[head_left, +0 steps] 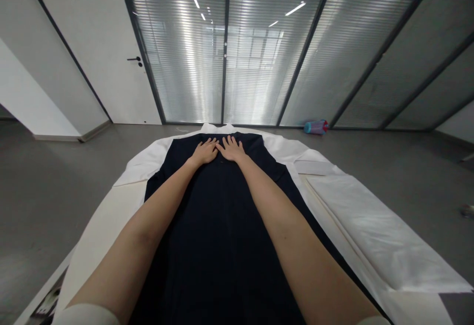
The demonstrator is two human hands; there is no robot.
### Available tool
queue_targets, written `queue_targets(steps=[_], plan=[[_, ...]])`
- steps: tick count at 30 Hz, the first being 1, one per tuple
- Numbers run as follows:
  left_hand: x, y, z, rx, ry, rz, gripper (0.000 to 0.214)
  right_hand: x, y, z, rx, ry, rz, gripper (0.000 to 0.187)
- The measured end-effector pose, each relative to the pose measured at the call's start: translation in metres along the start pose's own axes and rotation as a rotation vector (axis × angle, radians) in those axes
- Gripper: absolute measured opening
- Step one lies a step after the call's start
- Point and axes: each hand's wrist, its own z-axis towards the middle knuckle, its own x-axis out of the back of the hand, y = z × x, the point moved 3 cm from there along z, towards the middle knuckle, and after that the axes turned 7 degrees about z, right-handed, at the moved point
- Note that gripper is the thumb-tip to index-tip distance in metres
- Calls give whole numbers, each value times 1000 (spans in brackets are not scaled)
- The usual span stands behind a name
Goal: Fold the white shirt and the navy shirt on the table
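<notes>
A dark navy garment (222,226) lies spread flat in front of me, its far end narrower than its near end. White cloth (144,162) shows on both sides and beyond its far edge, and a raised collar-like white piece (217,128) stands out at the back. My left hand (206,151) rests palm down on the far part of the navy garment, fingers stretched. Close beside it lies my right hand (231,149), also flat with fingers spread. The two hands touch or nearly touch at their inner edges. Neither holds anything.
On the right, a layered white cloth (370,231) stretches toward the near corner. A blue and red patterned bundle (316,127) lies on the grey floor (400,167) by the glass partition (255,68). A white door (99,43) with a black handle stands back left.
</notes>
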Motion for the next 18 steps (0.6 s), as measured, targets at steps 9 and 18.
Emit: queue_targets(steps=[9, 18], plan=[[-1, -2, 6, 46, -38, -20, 37, 20, -1, -15, 163, 12, -18, 59], [15, 23, -3, -80, 221, 10, 40, 57, -2, -116, 493, 6, -79, 42]])
